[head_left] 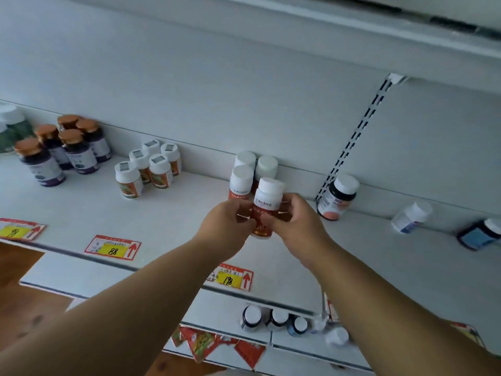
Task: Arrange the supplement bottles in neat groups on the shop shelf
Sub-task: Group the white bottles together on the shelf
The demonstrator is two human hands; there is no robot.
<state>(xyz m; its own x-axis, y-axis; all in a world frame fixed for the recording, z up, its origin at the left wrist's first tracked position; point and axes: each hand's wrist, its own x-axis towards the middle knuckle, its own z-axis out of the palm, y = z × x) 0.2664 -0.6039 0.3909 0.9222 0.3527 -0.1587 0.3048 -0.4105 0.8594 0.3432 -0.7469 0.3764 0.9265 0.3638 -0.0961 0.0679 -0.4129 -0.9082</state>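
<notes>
Head view: both hands meet over the middle of the shelf [189, 213], in front of a cluster of matching bottles.
Held bottle: red bottle [264, 207] with a white cap, upright and tipped slightly, lifted just clear of the shelf as far as I can tell.
Left hand [226, 223]: fingers curled round the left side of the red bottle, pinching it low on the label.
Right hand [296, 215]: fingers curled round the right side, thumb on the front of the label.
Red group [245, 172]: 3 white-capped bottles of the same kind stand against the back wall, just behind the held one.
Sorted groups: 5 purple bottles [62, 147] with copper caps at far left; 5 small white bottles [147, 166] next to them.
Loose bottles: a dark bottle [337, 198], a clear bottle [410, 217] and a blue bottle [478, 234] sit apart on the right, tilted or lying.
Step in hand: likely adding a 4th bottle to the red group.
Next move: set it down upright, label forward, touching its neighbours without knocking them.
</notes>
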